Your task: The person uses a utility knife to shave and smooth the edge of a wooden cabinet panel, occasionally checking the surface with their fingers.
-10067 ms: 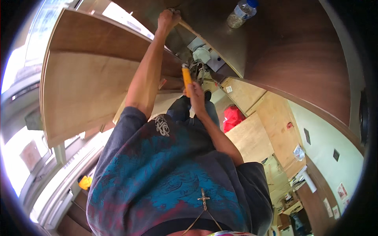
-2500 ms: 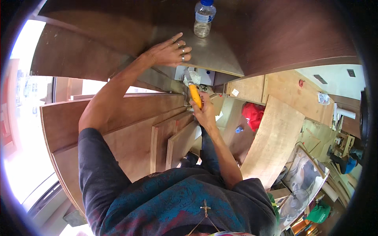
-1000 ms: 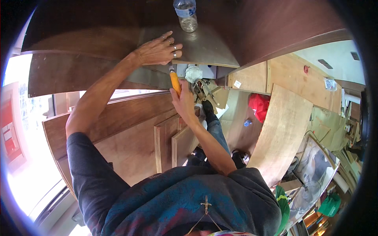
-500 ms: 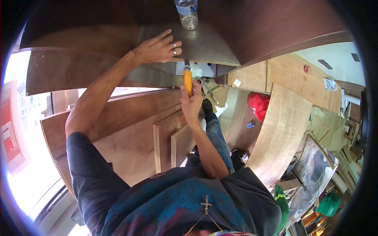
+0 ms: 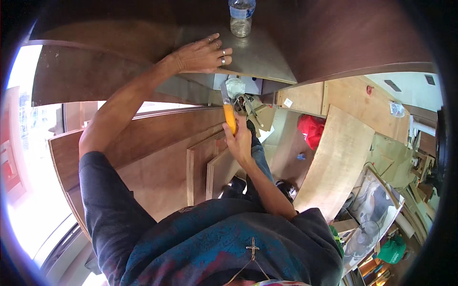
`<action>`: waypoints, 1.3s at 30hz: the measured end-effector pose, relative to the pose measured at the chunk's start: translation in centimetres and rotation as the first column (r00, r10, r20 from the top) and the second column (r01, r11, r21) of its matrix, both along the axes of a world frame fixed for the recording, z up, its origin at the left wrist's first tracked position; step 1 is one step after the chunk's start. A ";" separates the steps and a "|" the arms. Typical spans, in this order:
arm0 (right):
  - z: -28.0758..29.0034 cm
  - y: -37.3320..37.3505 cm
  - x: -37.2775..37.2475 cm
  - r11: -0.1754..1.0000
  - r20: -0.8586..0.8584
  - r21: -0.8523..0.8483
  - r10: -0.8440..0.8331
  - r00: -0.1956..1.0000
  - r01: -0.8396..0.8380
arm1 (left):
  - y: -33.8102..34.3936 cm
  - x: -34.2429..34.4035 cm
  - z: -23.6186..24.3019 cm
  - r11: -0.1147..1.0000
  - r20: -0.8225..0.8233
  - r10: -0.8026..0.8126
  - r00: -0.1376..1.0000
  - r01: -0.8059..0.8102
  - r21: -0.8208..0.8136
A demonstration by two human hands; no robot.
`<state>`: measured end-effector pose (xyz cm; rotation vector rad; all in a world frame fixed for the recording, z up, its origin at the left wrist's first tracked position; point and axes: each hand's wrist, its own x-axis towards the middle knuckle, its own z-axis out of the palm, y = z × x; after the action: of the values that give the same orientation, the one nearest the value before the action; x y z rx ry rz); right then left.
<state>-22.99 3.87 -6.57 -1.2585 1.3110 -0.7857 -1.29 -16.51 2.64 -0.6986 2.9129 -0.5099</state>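
Observation:
My left hand (image 5: pixel 204 55) lies on the dark brown panel (image 5: pixel 267 59), close to its front edge, with the fingers stretched out and rings on several of them. Closed round the yellow handle of a chisel (image 5: pixel 229 117) is my right hand (image 5: pixel 239 141). The chisel's flat metal blade points up and away from me, below the panel edge and apart from it. A clear plastic bottle (image 5: pixel 240 21) with a blue label stands upright on the panel, beyond my left hand.
Below on the left are brown wooden boards (image 5: pixel 157 157). A long plywood sheet (image 5: pixel 334 162) leans at the right, beside a red bag (image 5: pixel 311 129) on the floor. Wood offcuts and a green bag (image 5: pixel 393 249) lie farther right. A clear plastic container (image 5: pixel 234 87) shows beneath the panel edge.
My right hand has drawn the chisel down toward me, so its blade has come away from the panel edge. My left hand keeps its place on the panel; the view has shifted slightly.

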 end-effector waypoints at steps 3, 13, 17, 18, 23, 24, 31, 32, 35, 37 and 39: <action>-0.8 -2.7 1.7 0.993 -0.063 -0.115 0.031 0.998 -0.038 | 0.0 0.0 0.2 0.996 -0.030 0.037 0.999 -0.034 0.085; -0.8 -7.2 6.0 0.997 0.001 -0.082 0.013 1.000 -0.013 | -0.4 -0.5 0.4 0.994 0.102 0.028 0.994 -0.038 0.100; -1.4 -6.5 6.3 0.981 0.024 -0.104 -0.160 0.987 0.162 | -0.2 -0.5 0.4 0.999 0.085 0.010 0.996 -0.013 0.037; -1.8 -6.2 6.2 0.973 0.064 -0.096 -0.204 0.977 0.210 | -0.1 -0.5 0.2 1.000 0.067 0.009 0.998 -0.010 0.016; -1.9 -6.0 4.4 0.947 0.019 -0.182 -0.266 0.964 0.265 | 0.3 -0.4 0.0 1.000 0.045 0.019 0.999 -0.018 -0.023; -2.1 -5.8 4.0 0.944 0.074 -0.147 -0.287 0.955 0.295 | 0.2 -0.3 0.0 0.999 0.033 0.031 0.999 -0.030 -0.014; -1.7 -3.3 0.3 0.952 0.211 -0.037 -0.290 0.934 0.304 | 0.3 0.1 -0.8 0.998 0.008 0.035 0.999 -0.035 -0.047; -1.4 -2.6 -0.2 0.955 0.188 -0.018 -0.288 0.939 0.297 | 0.1 -0.1 -0.5 0.998 0.014 0.027 1.000 -0.026 -0.053; 0.5 0.5 -1.9 0.980 0.118 0.105 -0.179 0.977 0.167 | 0.3 -0.4 -0.2 0.999 0.026 0.008 1.000 -0.007 -0.035; 0.5 0.6 -1.7 0.998 0.037 0.011 -0.070 0.997 0.070 | 0.0 -0.5 0.0 1.000 0.026 0.007 1.000 -0.007 -0.021; 0.4 -0.4 -0.4 0.967 -0.107 -0.252 0.009 0.994 -0.035 | -0.1 -0.4 0.2 1.000 0.023 0.023 0.999 -0.023 0.005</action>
<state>-23.38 3.48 -6.14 -1.5325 1.3072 -0.9031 -1.71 -16.58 2.87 -0.7193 2.8807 -0.5044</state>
